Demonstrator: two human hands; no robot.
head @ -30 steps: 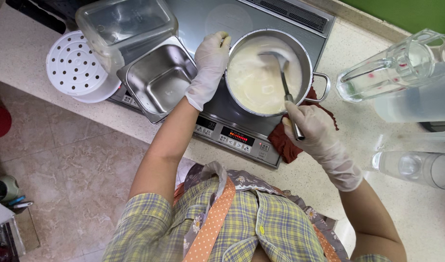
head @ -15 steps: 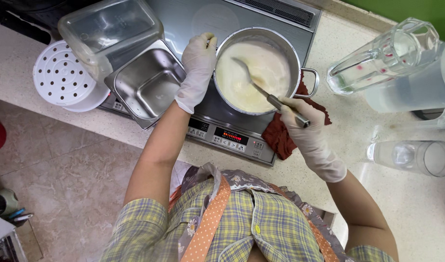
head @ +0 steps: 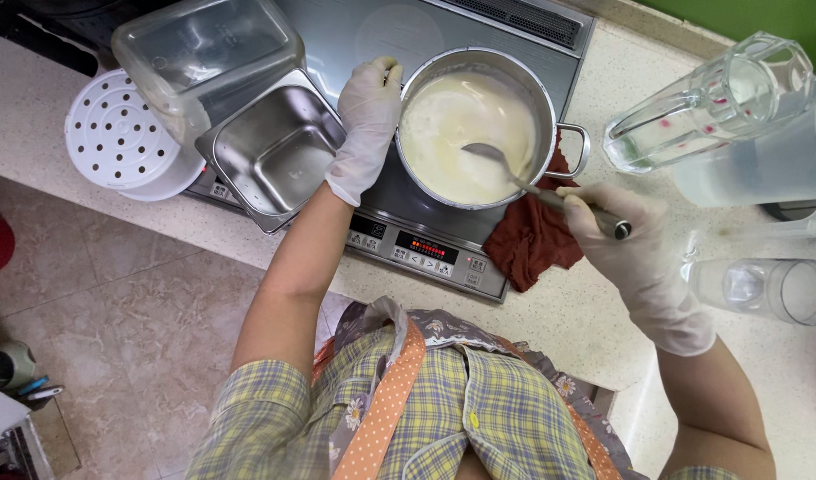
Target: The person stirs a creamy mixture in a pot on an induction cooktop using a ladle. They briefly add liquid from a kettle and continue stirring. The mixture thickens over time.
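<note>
The right hand [head: 626, 244], gloved, is closed around the handle end of a metal ladle [head: 532, 182], wrist bent inward. From the grip, the ladle slants up and left; its bowl sits in the white liquid inside the steel pot [head: 477, 124]. The left hand [head: 365, 124], gloved, is extended with fingers curled against the pot's left rim, holding it steady. The pot stands on an induction cooktop [head: 408, 240]. A dark red cloth [head: 537, 240] lies just below the right grip. A steel tray [head: 274, 151] lies just left of the left hand. The speckled countertop [head: 559, 311] carries the cooktop; a tiled floor [head: 114, 302] lies beyond.
</note>
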